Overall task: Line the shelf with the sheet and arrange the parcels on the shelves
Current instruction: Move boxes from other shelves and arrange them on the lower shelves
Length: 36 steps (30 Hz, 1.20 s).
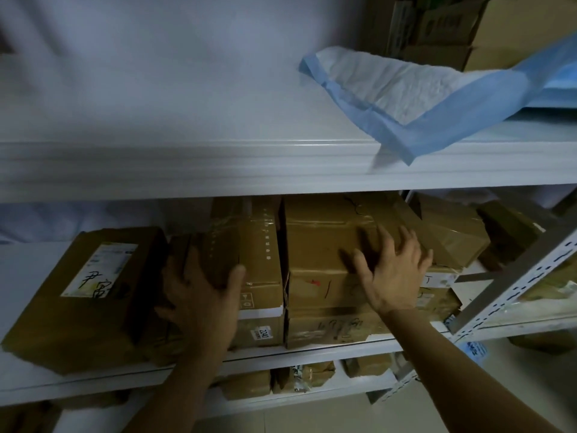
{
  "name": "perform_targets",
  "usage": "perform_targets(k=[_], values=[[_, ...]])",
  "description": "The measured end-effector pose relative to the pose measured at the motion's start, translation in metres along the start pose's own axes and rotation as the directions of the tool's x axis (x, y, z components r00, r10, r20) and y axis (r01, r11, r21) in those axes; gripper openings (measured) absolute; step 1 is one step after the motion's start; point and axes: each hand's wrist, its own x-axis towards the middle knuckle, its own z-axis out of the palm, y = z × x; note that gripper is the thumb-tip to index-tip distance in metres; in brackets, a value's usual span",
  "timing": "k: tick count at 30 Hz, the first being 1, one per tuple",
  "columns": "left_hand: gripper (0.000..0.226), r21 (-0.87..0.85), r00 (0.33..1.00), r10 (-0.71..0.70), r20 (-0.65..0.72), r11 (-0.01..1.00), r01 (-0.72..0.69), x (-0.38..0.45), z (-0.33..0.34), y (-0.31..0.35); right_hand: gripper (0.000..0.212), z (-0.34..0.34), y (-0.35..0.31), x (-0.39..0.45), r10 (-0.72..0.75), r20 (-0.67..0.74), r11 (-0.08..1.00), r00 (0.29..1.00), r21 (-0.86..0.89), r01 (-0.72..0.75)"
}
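A blue-edged white sheet lies crumpled on the right part of the upper white shelf, one corner hanging over its front edge. Brown cardboard parcels fill the middle shelf. My left hand grips a tall taped parcel, thumb on its front and fingers round its left side. My right hand rests with spread fingers on the top of a wide brown parcel. A labelled parcel sits at the left.
More parcels are stacked at the right of the middle shelf and on the lowest shelf. A perforated metal upright stands at the right. Cardboard boxes stand at the upper shelf's back right. Tiled floor lies below.
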Motion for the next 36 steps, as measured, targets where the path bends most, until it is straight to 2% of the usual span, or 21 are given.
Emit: perform_targets(k=[1, 2, 4, 7, 13, 17, 20, 22, 23, 25, 28, 31, 33, 35, 36], values=[[0.093, -0.153, 0.984, -0.150, 0.097, 0.975, 0.164, 0.008, -0.002, 0.003, 0.087, 0.000, 0.001, 0.003, 0.057, 0.078, 0.998, 0.995, -0.033, -0.055], [0.090, -0.316, 0.951, -0.239, 0.195, 0.903, 0.292, 0.015, -0.002, 0.004, 0.088, 0.001, 0.003, 0.006, 0.086, 0.145, 0.994, 0.986, -0.075, -0.075], [0.083, -0.466, 0.900, -0.271, 0.341, 0.783, 0.413, 0.024, -0.004, 0.002, 0.084, 0.004, 0.006, 0.012, 0.097, 0.241, 0.990, 0.966, -0.119, -0.070], [0.072, -0.466, 0.883, -0.240, 0.403, 0.777, 0.424, 0.019, -0.007, 0.003, 0.078, 0.000, 0.010, 0.017, 0.105, 0.288, 0.992, 0.952, -0.098, -0.080], [0.049, -0.438, 0.907, -0.214, 0.362, 0.820, 0.369, 0.005, -0.013, 0.014, 0.075, -0.018, 0.017, 0.009, 0.071, 0.336, 0.993, 0.939, -0.117, -0.033], [0.037, -0.386, 0.915, -0.204, 0.347, 0.858, 0.338, 0.005, -0.019, 0.012, 0.064, -0.026, 0.003, 0.005, 0.073, 0.371, 0.986, 0.926, -0.166, -0.011], [0.036, -0.338, 0.922, -0.177, 0.345, 0.893, 0.297, 0.006, -0.034, 0.014, 0.048, -0.040, -0.022, 0.000, -0.009, 0.266, 0.982, 0.964, -0.180, 0.059], [0.023, -0.321, 0.934, -0.156, 0.321, 0.910, 0.263, 0.009, -0.049, 0.016, 0.037, -0.045, -0.045, -0.008, -0.110, 0.202, 0.990, 0.973, -0.060, 0.124], [0.020, -0.312, 0.941, -0.145, 0.306, 0.918, 0.243, 0.010, -0.060, 0.018, 0.032, -0.047, -0.060, -0.013, -0.177, 0.192, 0.984, 0.965, 0.020, 0.177], [0.027, -0.259, 0.957, -0.125, 0.262, 0.946, 0.194, 0.012, -0.084, 0.021, 0.027, -0.057, -0.097, -0.022, -0.272, 0.223, 0.957, 0.936, 0.167, 0.238], [0.024, -0.296, 0.977, -0.131, 0.166, 0.939, 0.176, 0.017, -0.125, 0.021, 0.018, -0.067, -0.154, -0.037, -0.421, 0.211, 0.887, 0.882, 0.297, 0.353], [0.014, -0.393, 0.985, -0.148, 0.086, 0.904, 0.170, 0.023, -0.170, 0.013, 0.011, -0.081, -0.216, -0.060, -0.647, 0.066, 0.716, 0.760, 0.395, 0.575], [0.028, -0.432, 0.986, -0.165, 0.006, 0.889, 0.151, 0.030, -0.203, 0.005, 0.021, -0.097, -0.261, -0.079, -0.755, -0.053, 0.568, 0.653, 0.444, 0.693], [0.039, -0.491, 0.978, -0.189, -0.085, 0.862, 0.124, 0.040, -0.236, -0.002, 0.029, -0.116, -0.306, -0.094, -0.784, -0.210, 0.430, 0.584, 0.496, 0.755], [0.040, -0.518, 0.971, -0.203, -0.128, 0.848, 0.109, 0.045, -0.256, -0.006, 0.030, -0.127, -0.330, -0.099, -0.766, -0.278, 0.384, 0.580, 0.525, 0.759]])
